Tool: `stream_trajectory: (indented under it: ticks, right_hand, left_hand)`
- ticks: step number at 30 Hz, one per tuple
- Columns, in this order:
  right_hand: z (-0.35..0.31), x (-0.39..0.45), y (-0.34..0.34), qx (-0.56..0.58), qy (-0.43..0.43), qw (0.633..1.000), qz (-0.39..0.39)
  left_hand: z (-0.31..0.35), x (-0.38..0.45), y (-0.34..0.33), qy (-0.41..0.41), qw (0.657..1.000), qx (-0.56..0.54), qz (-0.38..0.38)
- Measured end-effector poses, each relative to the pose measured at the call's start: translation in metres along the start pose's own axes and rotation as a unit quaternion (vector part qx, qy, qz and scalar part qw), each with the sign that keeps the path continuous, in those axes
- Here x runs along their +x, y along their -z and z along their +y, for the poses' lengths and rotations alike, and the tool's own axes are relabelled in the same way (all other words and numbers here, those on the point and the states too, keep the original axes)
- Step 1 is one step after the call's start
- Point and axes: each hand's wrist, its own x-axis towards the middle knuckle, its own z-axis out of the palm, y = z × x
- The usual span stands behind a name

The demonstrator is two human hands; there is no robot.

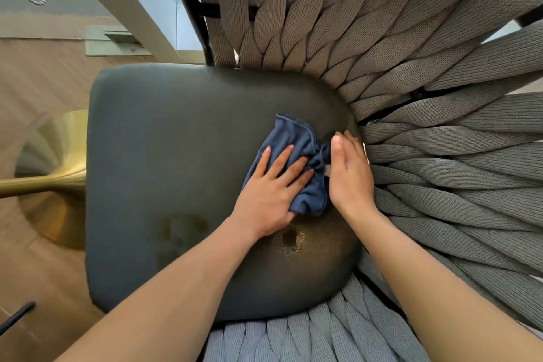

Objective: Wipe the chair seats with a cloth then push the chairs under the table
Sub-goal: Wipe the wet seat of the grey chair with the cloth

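The blue cloth lies bunched on the dark seat of the chair, close to the seat's right edge and toward its far half. The left hand presses flat on the cloth with its fingers spread and extended, not curled around the fabric. The right hand stands on its edge just beside the cloth, fingers straight and together, touching the cloth's right side at the gap between seat and backrest; it grips nothing.

The seat's left half and near-left corner are bare, giving open surface for travel toward the left edge. A dull smudge marks the seat near its front middle. The right and far edges are bounded by the woven rope backrest, whose grey-beige strands curve around the seat and continue along the near edge. A black frame bar rises at the far edge.

Beyond the seat's left edge stands a brass pedestal base on a wood-look floor. A white beam crosses the far left. A small fabric tag shows on the cloth; no writing on it can be read.
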Motion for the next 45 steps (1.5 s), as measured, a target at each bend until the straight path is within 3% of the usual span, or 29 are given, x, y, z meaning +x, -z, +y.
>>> stream_trajectory:
  ticks: [3,8,12,14,17,19,24,26,28,31,33,35,39,45]
  right_hand:
    - [-0.003,0.000,0.002,0.006,-0.001,1.000,0.006]
    - [-0.005,-0.001,0.002,0.011,0.000,1.000,0.011]
    - [-0.003,0.001,0.003,0.002,-0.005,1.000,0.002]
    - [-0.001,0.001,0.003,-0.002,0.003,1.000,-0.003]
    - [0.000,0.002,0.002,0.001,0.003,1.000,-0.005]
    - [0.000,0.002,0.002,0.005,0.003,1.000,-0.005]
    - [-0.002,0.001,0.007,0.003,0.000,1.000,-0.024]
    - [-0.004,0.001,0.011,0.010,0.003,1.000,-0.026]
    - [-0.006,0.000,0.016,0.027,0.006,0.999,-0.020]
    - [-0.005,-0.006,0.023,0.043,0.021,0.999,-0.005]
    - [-0.001,-0.013,0.024,0.039,0.022,0.999,-0.006]
    - [0.004,-0.023,0.023,0.028,0.020,0.999,-0.009]
    - [0.016,-0.042,0.012,-0.013,0.028,0.999,-0.031]
    - [0.020,-0.062,-0.001,-0.056,0.029,0.996,-0.059]
  left_hand:
    - [0.015,0.004,0.001,0.060,0.998,-0.028,0.008]
    - [0.011,0.003,0.004,0.015,1.000,-0.018,-0.019]
    - [0.017,0.011,0.007,0.073,0.997,-0.036,0.005]
    - [0.028,0.005,0.002,0.039,0.999,-0.034,-0.006]
    - [0.019,-0.022,-0.005,-0.073,0.997,-0.009,-0.034]
    - [0.003,-0.041,-0.004,-0.089,0.996,-0.003,-0.026]
    - [-0.021,-0.018,0.012,0.140,0.990,0.000,0.007]
    - [-0.010,0.009,0.018,0.192,0.981,-0.018,0.002]
    - [0.007,0.021,0.015,0.167,0.986,-0.013,-0.004]
    - [0.019,-0.001,0.001,0.007,0.999,0.017,-0.026]
    - [0.003,-0.022,-0.003,-0.046,0.998,0.033,-0.039]
    - [-0.018,-0.035,-0.001,-0.004,0.999,0.039,-0.020]
    - [-0.057,-0.064,0.011,0.183,0.983,-0.009,0.015]
    - [-0.081,-0.143,0.011,0.435,0.898,-0.044,0.055]
